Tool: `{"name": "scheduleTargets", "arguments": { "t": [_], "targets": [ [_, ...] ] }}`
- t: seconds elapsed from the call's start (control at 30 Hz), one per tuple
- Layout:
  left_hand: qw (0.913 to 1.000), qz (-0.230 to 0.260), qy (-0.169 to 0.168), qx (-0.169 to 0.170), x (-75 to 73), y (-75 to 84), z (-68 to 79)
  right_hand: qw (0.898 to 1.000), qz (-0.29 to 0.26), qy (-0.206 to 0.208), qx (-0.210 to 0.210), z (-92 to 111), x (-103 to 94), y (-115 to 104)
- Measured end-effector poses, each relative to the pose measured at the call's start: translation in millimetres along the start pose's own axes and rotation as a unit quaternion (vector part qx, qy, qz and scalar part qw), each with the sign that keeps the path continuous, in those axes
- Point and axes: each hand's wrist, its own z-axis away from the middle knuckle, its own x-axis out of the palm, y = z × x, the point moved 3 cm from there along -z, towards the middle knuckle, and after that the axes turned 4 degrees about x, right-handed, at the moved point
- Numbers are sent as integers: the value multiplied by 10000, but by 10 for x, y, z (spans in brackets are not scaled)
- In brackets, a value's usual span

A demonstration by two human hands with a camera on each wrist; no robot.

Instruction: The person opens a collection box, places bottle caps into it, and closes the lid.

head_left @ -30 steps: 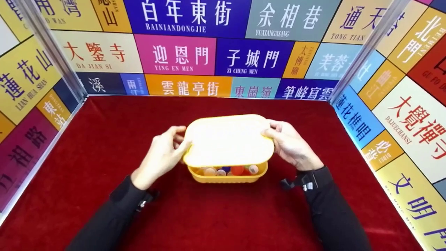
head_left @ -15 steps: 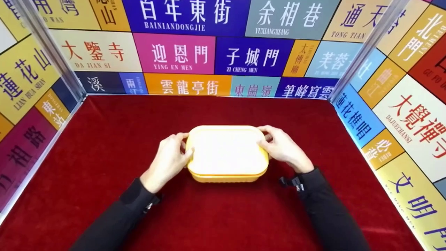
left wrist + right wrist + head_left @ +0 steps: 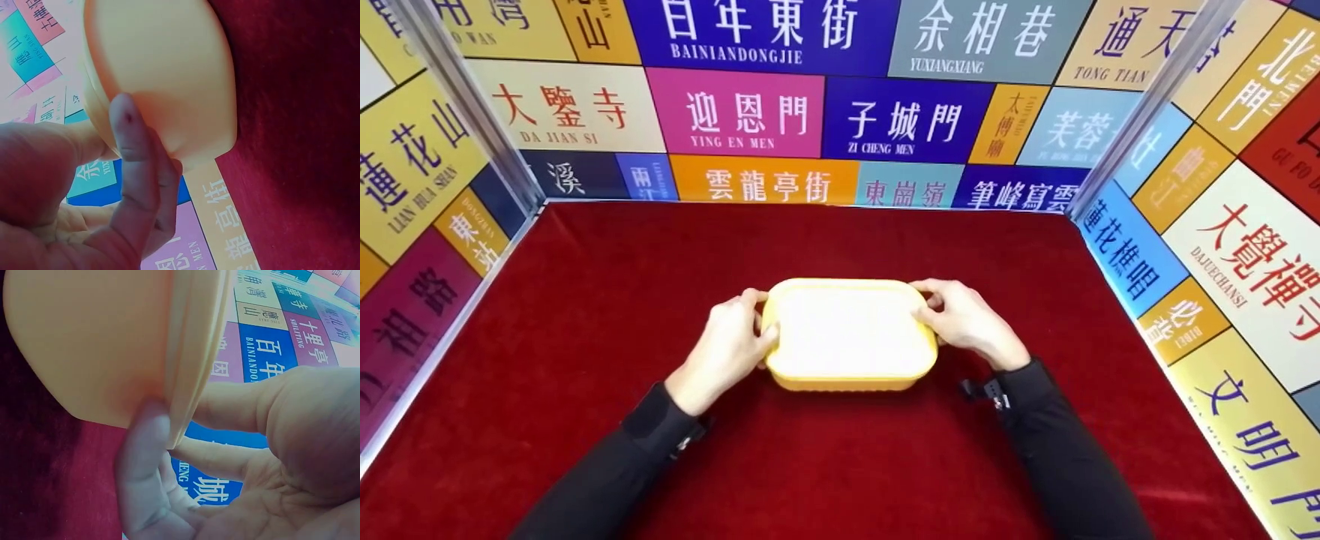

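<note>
A yellow plastic box (image 3: pixel 844 385) sits on the red cloth, covered by a pale lid (image 3: pixel 847 330) with a yellow edge. My left hand (image 3: pixel 725 343) grips the lid's left end, thumb on top and fingers down the box's side. At the opposite end my right hand (image 3: pixel 969 321) does the same, its thumb over the lid's rim. In the left wrist view, fingertips (image 3: pixel 125 115) lie along the box wall (image 3: pixel 180 79) below the rim. The right wrist view has a finger (image 3: pixel 143 455) against the box wall (image 3: pixel 90 343). The box's contents are hidden.
Red velvety cloth (image 3: pixel 840 465) covers the table all round the box. A back wall panel (image 3: pixel 735 112) and side panels (image 3: pixel 1252 247) with printed coloured signs enclose it, joined by metal corner posts (image 3: pixel 1155 112).
The lid, raised and tilted over the box with small round items showing beneath, has come down over it and settled level. Both hands moved down and slightly inward with it.
</note>
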Motion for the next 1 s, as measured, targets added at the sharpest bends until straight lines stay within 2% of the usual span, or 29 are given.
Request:
{"name": "scheduleTargets", "arguments": {
  "t": [0.17,0.4,0.53,0.63,0.7,0.77,0.83,0.93,1.0],
  "targets": [
    [9994,234,-211,-125,35,17,50,9986,-339,-348,187,20,24,32],
    [9993,235,-284,-89,96,40,64,9985,-353,-383,191,17,10,45],
    [9983,-528,-70,255,124,66,76,9974,453,139,-540,16,65,3],
    [9907,-1156,213,682,152,102,64,9842,1094,660,-1227,39,158,-59],
    [9882,-1253,167,867,165,121,45,9771,1281,705,-1545,65,253,-91],
    [9876,-1219,-72,990,196,133,19,9726,1378,583,-1781,86,337,-123],
    [9868,-1189,-535,957,249,129,0,9711,1466,411,-1838,97,410,-123],
    [9816,-1312,-1130,801,353,109,10,9717,1694,164,-1637,108,489,-88],
    [9775,-1457,-1344,720,401,97,23,9700,1856,149,-1563,116,530,-64]
  ]
}}
